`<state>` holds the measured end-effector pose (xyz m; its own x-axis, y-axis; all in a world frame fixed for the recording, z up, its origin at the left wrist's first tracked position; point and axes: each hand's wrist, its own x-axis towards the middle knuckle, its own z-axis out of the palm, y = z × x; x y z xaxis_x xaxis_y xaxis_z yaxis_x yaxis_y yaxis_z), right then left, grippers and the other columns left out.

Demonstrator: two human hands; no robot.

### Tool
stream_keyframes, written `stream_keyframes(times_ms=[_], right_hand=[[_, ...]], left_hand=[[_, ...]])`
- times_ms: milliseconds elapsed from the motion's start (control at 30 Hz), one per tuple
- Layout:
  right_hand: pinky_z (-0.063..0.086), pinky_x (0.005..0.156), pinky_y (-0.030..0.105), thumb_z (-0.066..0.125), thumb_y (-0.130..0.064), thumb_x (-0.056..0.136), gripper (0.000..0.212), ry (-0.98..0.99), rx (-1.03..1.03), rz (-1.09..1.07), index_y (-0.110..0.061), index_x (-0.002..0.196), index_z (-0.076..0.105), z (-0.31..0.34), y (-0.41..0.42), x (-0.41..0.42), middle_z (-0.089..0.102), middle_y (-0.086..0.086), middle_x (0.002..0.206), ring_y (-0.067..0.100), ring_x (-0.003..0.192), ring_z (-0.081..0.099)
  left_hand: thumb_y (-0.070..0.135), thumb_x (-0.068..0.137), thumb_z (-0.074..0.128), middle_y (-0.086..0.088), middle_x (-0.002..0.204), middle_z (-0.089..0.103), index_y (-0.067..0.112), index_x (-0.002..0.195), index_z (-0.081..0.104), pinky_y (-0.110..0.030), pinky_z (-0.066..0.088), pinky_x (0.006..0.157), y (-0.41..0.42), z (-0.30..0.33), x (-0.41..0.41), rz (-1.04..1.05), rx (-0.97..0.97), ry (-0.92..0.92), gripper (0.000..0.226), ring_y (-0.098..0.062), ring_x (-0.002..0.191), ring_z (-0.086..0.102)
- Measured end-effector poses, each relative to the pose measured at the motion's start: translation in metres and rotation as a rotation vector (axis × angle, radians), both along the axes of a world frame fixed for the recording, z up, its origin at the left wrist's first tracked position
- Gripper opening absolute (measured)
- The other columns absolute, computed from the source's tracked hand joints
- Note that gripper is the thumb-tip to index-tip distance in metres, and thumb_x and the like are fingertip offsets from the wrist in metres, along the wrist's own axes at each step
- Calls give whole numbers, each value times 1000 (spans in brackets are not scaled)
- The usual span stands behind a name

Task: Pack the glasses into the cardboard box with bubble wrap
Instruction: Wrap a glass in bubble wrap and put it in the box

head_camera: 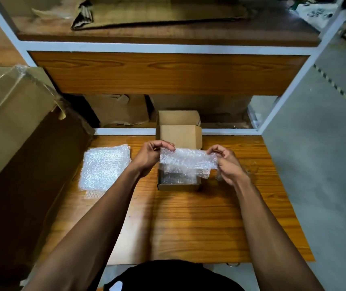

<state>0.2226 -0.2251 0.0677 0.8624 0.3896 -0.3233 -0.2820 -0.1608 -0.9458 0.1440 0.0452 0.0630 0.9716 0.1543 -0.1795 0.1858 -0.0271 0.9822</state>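
A large brown cardboard carton point(14, 127), partly covered in glossy clear film, leans at the far left beside the wooden table point(199, 223), whose orange-brown top shows long straight grain. On the table's left part lies a flat, roughly square stack of bubble wrap sheets point(105, 166), translucent white and pebbled with small bubbles. Just right of it, the left hand point(150, 157) pinches the upper left corner of a loose bubble wrap piece point(188, 160) between thumb and curled fingers. This crinkled, uneven strip is stretched level above the small cardboard box point(179, 133), a plain kraft mailer with its lid flap standing open at the back and more bubble wrap lining its floor. The right hand point(227, 164) grips the strip's right end, fingers curled around it. Behind that hand a clear glass point(252, 168) stands on the table near the right edge, faint and hard to make out. No writing or label can be read on anything. Farther right is grey concrete floor point(319, 164).
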Motion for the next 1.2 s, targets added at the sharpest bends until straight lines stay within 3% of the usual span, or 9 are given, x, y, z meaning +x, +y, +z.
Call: stream_keyframes(times_ms=[167, 267, 400, 600, 733, 833, 967, 1133, 1200], right_hand=[[46, 56, 23, 48, 14, 98, 33, -53, -50, 57, -13, 95, 66, 2, -16, 1, 70, 3, 110, 16, 82, 65], [58, 77, 27, 47, 15, 99, 35, -58, -56, 59, -11, 97, 71, 6, -20, 2, 70, 1, 117, 22, 111, 67], [53, 102, 57, 45, 0, 106, 35, -55, -72, 67, -10, 102, 78, 1, -26, 7, 73, 0, 122, 52, 121, 57], [55, 93, 41, 77, -29, 94, 9, -218, -249, 83, -33, 101, 75, 4, -24, 5, 69, -8, 126, 20, 118, 63], [56, 72, 27, 82, -17, 89, 29, -383, -440, 28, -36, 105, 67, 8, -14, -2, 63, -14, 124, 16, 104, 67], [50, 56, 17, 82, -12, 87, 47, -444, -456, -52, -29, 124, 59, 16, -6, -9, 64, -8, 109, 10, 88, 66], [50, 61, 19, 85, -12, 85, 62, -501, -452, -69, -26, 136, 53, 19, 1, -14, 62, -11, 93, 6, 83, 65], [63, 83, 34, 78, -22, 94, 61, -418, -312, 66, -30, 146, 48, 17, 0, -17, 69, -11, 110, 4, 97, 71], [60, 82, 26, 67, -25, 102, 54, -368, -256, 81, -29, 152, 46, 18, -3, -19, 68, -10, 117, 0, 99, 67]], left_hand=[[-10, 100, 60, -8, 113, 78, 10, 99, 80, -38, 61, 91, -7, -7, 0, -58, -16, 4, 28, -25, 112, 72], [-10, 102, 57, -6, 115, 78, 10, 100, 81, -44, 59, 100, -13, -9, 2, -10, -14, 33, 32, -25, 117, 71], [-7, 107, 47, -5, 118, 79, 7, 100, 82, -53, 50, 113, -16, -12, 4, 24, -15, 89, 39, -24, 123, 69], [14, 109, 42, 2, 118, 79, 5, 104, 82, -48, 51, 106, -31, 1, 5, 53, -16, 118, 41, -30, 124, 64], [12, 101, 68, 5, 122, 76, 15, 109, 80, -38, 58, 96, -41, 5, 3, 31, 92, 31, 15, -16, 119, 68], [8, 95, 75, 8, 130, 69, 29, 114, 78, -43, 63, 94, -51, 1, 3, 25, 186, -55, 29, -20, 120, 67], [9, 93, 79, 6, 122, 65, 35, 129, 67, -40, 66, 86, -75, 5, 1, 59, 339, -142, 46, -15, 110, 67], [25, 94, 80, 6, 113, 68, 28, 140, 60, -30, 64, 86, -95, 10, 1, 84, 430, -185, 49, -11, 106, 68], [44, 91, 81, 6, 116, 69, 27, 140, 60, -27, 62, 86, -98, 11, 0, 83, 427, -180, 56, -8, 109, 66]])
